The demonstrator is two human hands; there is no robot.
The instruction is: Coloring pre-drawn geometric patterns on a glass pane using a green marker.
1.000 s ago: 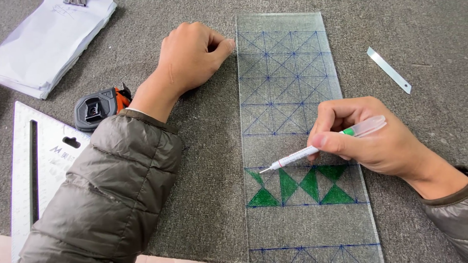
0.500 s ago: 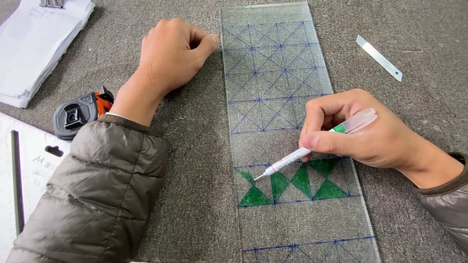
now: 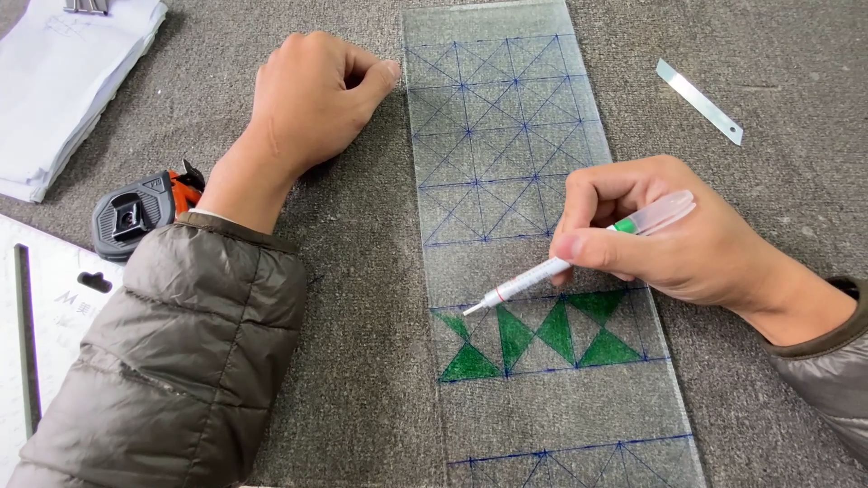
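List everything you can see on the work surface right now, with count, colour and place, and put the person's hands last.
glass strip: 1, clear with a blue drawn grid and several green filled triangles, lying lengthwise at centre
marker pen: 1, white barrel with green band and clear cap end, tip over the strip just above the green triangles
metal blade: 1, silver, upper right on the mat
tape measure: 1, grey and orange, left by the sleeve
paper stack: 1, white, upper left corner
set square: 1, white, lower left edge
mat: 1, grey, under everything
left hand: 1, curled fist resting at the strip's left edge
right hand: 1, holding the marker pen
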